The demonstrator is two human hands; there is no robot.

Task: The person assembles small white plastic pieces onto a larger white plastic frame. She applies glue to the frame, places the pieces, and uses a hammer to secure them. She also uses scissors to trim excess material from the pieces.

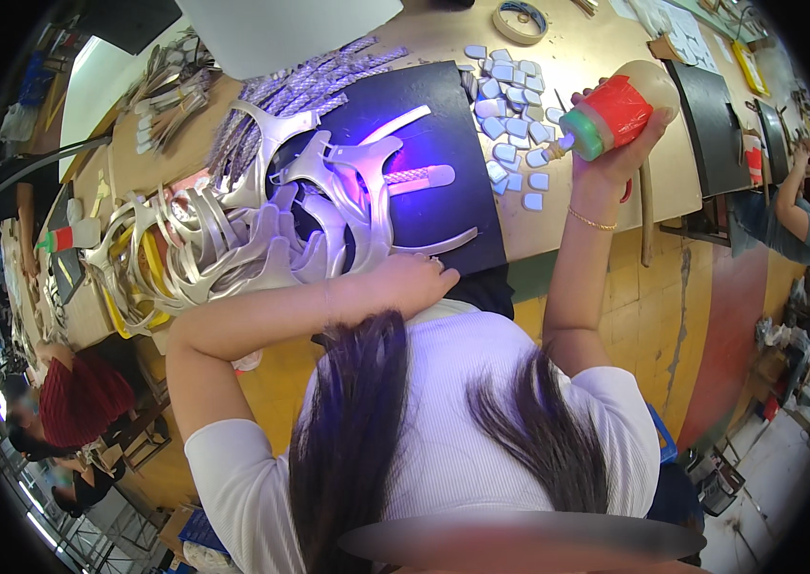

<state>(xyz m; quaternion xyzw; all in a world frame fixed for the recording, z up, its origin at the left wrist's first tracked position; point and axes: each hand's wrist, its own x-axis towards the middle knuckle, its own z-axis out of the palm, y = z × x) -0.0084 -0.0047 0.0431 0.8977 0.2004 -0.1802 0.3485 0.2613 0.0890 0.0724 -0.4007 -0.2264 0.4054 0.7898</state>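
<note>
In my right hand (649, 134) is a squeeze bottle (620, 105) with a red label and green cap, tilted so its nozzle (558, 148) points left over small pale-blue rounded tabs (518, 96). Whether the nozzle touches a tab I cannot tell. My left hand (419, 284) is curled at the near edge of a black board (443, 115), against a silver strappy shoe upper (376, 191). What lies under its fingers is hidden. A braided strap (419, 179) with a rounded end lies on the board under violet light.
More silver uppers (242, 249) pile up on the left, with braided strips (328, 81) behind them. A tape roll (521, 21) lies at the back. Another squeeze bottle (75, 235) is far left. Other people work at both sides.
</note>
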